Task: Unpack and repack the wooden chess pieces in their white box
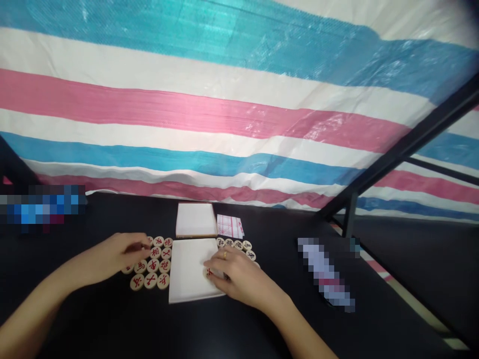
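A: What is hard to make out?

B: The left hand (125, 253) hides some of the round, pale discs with red characters (152, 265) on the left. The right hand (239, 274) covers part of the round, pale discs with black characters (238, 245) on the right. Two things, one far left and one at the right, are pixelated, and both forearms are cut off.

A: How many of each?

B: Ten red-character discs show clearly on the left, at least two more partly. Of the black ones, five read plainly, with another's edge peeping out. Two shallow white rectangular trays, a far one (196, 219) and a near one (187, 271), sit between the groups on the smooth black counter (209, 329). One white folded sheet with pink lines (229, 224) lies right of the far tray.

A: And the hands?

B: The left is half-curled, palm down, over its discs; I can't tell whether it grips any. The right, fingers bent, pinches a single red-character disc (209, 272) over the near tray's right side
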Demonstrator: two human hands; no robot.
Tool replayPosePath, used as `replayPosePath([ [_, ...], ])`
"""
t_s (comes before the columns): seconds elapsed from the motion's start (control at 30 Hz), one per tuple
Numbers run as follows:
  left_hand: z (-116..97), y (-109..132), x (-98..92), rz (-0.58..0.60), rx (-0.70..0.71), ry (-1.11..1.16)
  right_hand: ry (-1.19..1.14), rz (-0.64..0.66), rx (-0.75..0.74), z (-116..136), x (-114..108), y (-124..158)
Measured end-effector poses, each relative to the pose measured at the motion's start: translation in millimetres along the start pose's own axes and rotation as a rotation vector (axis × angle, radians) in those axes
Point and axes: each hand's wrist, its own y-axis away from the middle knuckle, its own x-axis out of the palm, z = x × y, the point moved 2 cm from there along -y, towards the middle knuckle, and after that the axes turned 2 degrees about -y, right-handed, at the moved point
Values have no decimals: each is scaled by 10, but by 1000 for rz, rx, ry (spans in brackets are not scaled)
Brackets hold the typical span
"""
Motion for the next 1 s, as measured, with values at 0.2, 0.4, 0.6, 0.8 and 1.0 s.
replayPosePath([
  [0.2,-341,-100,419,-83,211,-98,20,37,33,-31,28,-14],
  [0.4,-409,-110,623,-114,244,-86,-63,-99,-38,59,22,-30],
  [0.6,-455,-82,624,76,194,154,-96,-251,-257,260,36,-7],
  [0.8,-513,-54,702,125,154,299,6,-317,-337,366,76,-14],
  [1.0,-348,56,356,248,135,173,-10,-267,-328,287,49,-18],
])
